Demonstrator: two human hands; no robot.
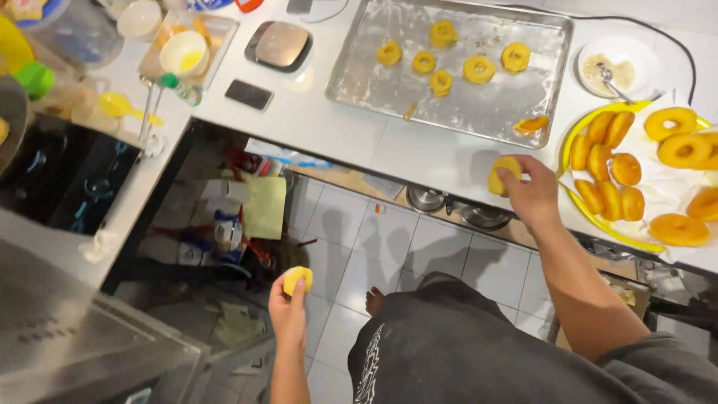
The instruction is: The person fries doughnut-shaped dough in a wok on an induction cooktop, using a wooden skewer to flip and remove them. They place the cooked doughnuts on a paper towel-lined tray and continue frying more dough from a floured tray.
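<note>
My left hand (288,310) is low over the tiled floor and holds a small yellow dough ring (297,279) in its fingertips. My right hand (529,193) is at the front edge of the white counter and grips another yellow dough ring (499,176). Behind it lies a floured metal baking tray (374,82) with several raw dough rings (479,69) on it. To the right, a yellow plate (570,196) lined with white paper holds several fried golden doughnuts (682,150).
A small white dish with a spoon (615,69) sits behind the plate. A dark phone (249,94), a grey kitchen scale (280,45) and a white cup in a tray (183,52) are at the back left. A black stovetop (67,179) is at left; clutter lies below.
</note>
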